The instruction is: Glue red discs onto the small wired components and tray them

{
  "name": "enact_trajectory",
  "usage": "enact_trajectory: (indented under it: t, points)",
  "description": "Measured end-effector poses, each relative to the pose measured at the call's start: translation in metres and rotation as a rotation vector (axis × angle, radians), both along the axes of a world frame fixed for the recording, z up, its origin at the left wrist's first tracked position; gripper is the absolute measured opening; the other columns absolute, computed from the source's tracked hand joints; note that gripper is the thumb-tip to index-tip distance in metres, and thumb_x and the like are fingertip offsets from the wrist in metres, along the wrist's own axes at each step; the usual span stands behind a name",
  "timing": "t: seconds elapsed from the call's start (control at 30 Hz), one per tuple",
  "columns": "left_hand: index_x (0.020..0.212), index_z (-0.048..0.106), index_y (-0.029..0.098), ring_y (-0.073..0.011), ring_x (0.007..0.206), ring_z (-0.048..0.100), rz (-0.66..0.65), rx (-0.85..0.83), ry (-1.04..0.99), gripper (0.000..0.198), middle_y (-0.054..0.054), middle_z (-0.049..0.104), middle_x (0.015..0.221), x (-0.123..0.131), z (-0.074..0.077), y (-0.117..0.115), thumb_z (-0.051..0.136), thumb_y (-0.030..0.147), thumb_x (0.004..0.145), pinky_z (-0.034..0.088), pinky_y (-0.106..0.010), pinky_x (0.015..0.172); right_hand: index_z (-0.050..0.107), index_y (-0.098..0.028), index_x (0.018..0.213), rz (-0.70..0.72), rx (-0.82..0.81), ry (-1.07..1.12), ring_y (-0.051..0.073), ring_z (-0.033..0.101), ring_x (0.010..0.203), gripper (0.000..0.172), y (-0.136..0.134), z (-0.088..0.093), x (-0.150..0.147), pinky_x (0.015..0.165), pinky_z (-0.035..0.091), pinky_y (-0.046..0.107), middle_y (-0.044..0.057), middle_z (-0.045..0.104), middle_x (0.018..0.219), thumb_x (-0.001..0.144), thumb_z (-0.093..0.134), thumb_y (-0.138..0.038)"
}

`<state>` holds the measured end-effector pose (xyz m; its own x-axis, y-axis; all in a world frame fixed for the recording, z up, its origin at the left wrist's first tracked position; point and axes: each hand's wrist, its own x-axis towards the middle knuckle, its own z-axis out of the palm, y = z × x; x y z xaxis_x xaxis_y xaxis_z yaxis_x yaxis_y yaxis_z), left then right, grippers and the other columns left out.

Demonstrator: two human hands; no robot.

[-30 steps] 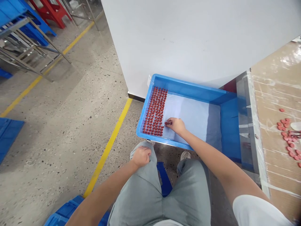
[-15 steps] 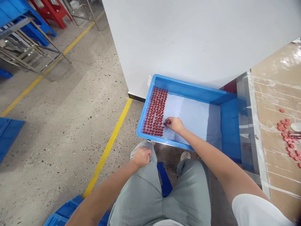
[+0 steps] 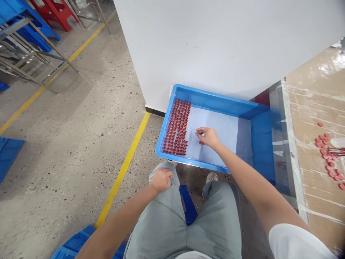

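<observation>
A blue plastic tray (image 3: 215, 99) sits on the floor in front of my knees, lined with pale paper (image 3: 223, 133). Rows of small red parts (image 3: 176, 126) fill its left side. My right hand (image 3: 207, 136) hovers over the paper just right of those rows, fingers curled in a pinch. A small red piece (image 3: 200, 142) shows just under the palm; whether the fingers hold it I cannot tell. My left hand (image 3: 161, 179) rests closed on my left knee, on the grey trousers.
A white wall panel (image 3: 215, 43) stands behind the tray. A workbench (image 3: 309, 108) at right carries loose red discs (image 3: 330, 158). Yellow floor lines (image 3: 124, 169), metal racks (image 3: 32, 54), blue crates (image 3: 8, 154) and red stools (image 3: 54, 12) lie to the left.
My right hand has drawn back to the right, away from the edge of the red rows, and lifted slightly. The left hand stays on the knee.
</observation>
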<state>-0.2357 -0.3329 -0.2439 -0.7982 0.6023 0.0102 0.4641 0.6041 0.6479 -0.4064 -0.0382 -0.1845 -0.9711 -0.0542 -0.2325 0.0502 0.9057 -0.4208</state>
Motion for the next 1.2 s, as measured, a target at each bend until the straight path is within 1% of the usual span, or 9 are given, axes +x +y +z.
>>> enact_trajectory:
  t: [0.1, 0.17, 0.37, 0.5, 0.67, 0.77, 0.93, 1.1, 1.2]
  points:
    - [0.068, 0.050, 0.019, -0.0165, 0.066, 0.053, -0.002, 0.006, -0.004, 0.015, -0.003, 0.059, 0.067, 0.000, 0.000, 0.000, 0.046, 0.004, 0.068, 0.035, -0.032, 0.068, 0.068, -0.017, 0.110, -0.102, 0.042, 0.029, 0.018, 0.071, 0.091, 0.027, 0.030, 0.012, -0.006, 0.087, 0.053, 0.030, 0.007, 0.075, 0.102, 0.087, 0.055, -0.026]
    - [0.067, 0.050, 0.019, -0.0165, 0.066, 0.053, -0.004, 0.011, -0.004, 0.015, -0.003, 0.059, 0.067, 0.000, 0.001, 0.000, 0.046, 0.004, 0.068, 0.035, -0.032, 0.068, 0.070, -0.016, 0.105, -0.131, 0.066, 0.010, 0.019, 0.071, 0.091, 0.026, 0.044, 0.015, -0.006, 0.085, 0.053, 0.029, 0.007, 0.075, 0.100, 0.085, 0.057, -0.025]
    - [0.068, 0.051, 0.019, -0.0164, 0.066, 0.054, -0.006, 0.020, 0.003, 0.016, -0.003, 0.059, 0.067, 0.000, 0.000, 0.001, 0.045, 0.004, 0.068, 0.035, -0.032, 0.068, 0.074, -0.020, 0.098, -0.101, 0.113, -0.097, 0.017, 0.071, 0.084, 0.026, 0.053, -0.001, 0.002, 0.076, 0.053, 0.024, 0.002, 0.076, 0.090, 0.077, 0.070, -0.035]
    - [0.068, 0.052, 0.019, -0.0165, 0.066, 0.054, -0.005, 0.023, 0.006, 0.016, -0.003, 0.059, 0.067, 0.000, -0.002, 0.001, 0.045, 0.005, 0.068, 0.036, -0.032, 0.068, 0.076, -0.022, 0.093, -0.093, 0.184, -0.139, 0.019, 0.071, 0.082, 0.027, 0.049, -0.008, 0.001, 0.071, 0.053, 0.025, 0.003, 0.077, 0.087, 0.075, 0.070, -0.041]
    - [0.068, 0.053, 0.019, -0.0166, 0.066, 0.055, -0.007, 0.031, 0.010, 0.016, -0.003, 0.060, 0.067, 0.000, -0.004, 0.001, 0.045, 0.005, 0.067, 0.037, -0.032, 0.068, 0.076, -0.023, 0.086, -0.041, 0.273, -0.158, 0.022, 0.071, 0.082, 0.016, 0.040, -0.004, -0.003, 0.072, 0.053, 0.028, 0.005, 0.076, 0.085, 0.076, 0.068, -0.033]
    - [0.067, 0.053, 0.019, -0.0163, 0.065, 0.054, -0.009, 0.036, 0.014, 0.016, -0.003, 0.059, 0.066, -0.001, -0.004, 0.001, 0.046, 0.005, 0.067, 0.037, -0.032, 0.068, 0.076, -0.023, 0.090, 0.040, 0.280, -0.147, 0.022, 0.071, 0.084, 0.016, 0.030, -0.003, -0.007, 0.075, 0.053, 0.028, 0.005, 0.076, 0.087, 0.078, 0.066, -0.027]
    - [0.066, 0.053, 0.020, -0.0168, 0.064, 0.055, 0.002, 0.039, 0.022, 0.016, -0.003, 0.059, 0.065, -0.001, -0.005, 0.001, 0.046, 0.005, 0.066, 0.038, -0.032, 0.066, 0.074, -0.024, 0.096, 0.209, 0.219, -0.156, 0.015, 0.070, 0.070, 0.020, 0.008, -0.006, -0.015, 0.076, 0.051, 0.024, -0.001, 0.074, 0.070, 0.083, 0.059, -0.020]
    - [0.066, 0.053, 0.020, -0.0172, 0.064, 0.055, 0.007, 0.037, 0.026, 0.016, -0.003, 0.060, 0.065, -0.001, -0.004, 0.001, 0.046, 0.005, 0.067, 0.038, -0.033, 0.066, 0.074, -0.026, 0.096, 0.370, 0.142, -0.126, 0.017, 0.070, 0.092, 0.024, -0.015, -0.015, -0.017, 0.087, 0.049, 0.024, -0.002, 0.076, 0.095, 0.078, 0.063, -0.015]
    - [0.067, 0.054, 0.020, -0.0173, 0.064, 0.056, 0.001, 0.032, 0.024, 0.016, -0.003, 0.060, 0.065, -0.001, -0.005, 0.001, 0.046, 0.006, 0.067, 0.039, -0.033, 0.067, 0.073, -0.028, 0.100, 0.419, 0.106, -0.115, 0.015, 0.069, 0.097, 0.029, -0.022, -0.018, -0.014, 0.090, 0.048, 0.022, -0.004, 0.075, 0.101, 0.077, 0.063, -0.012]
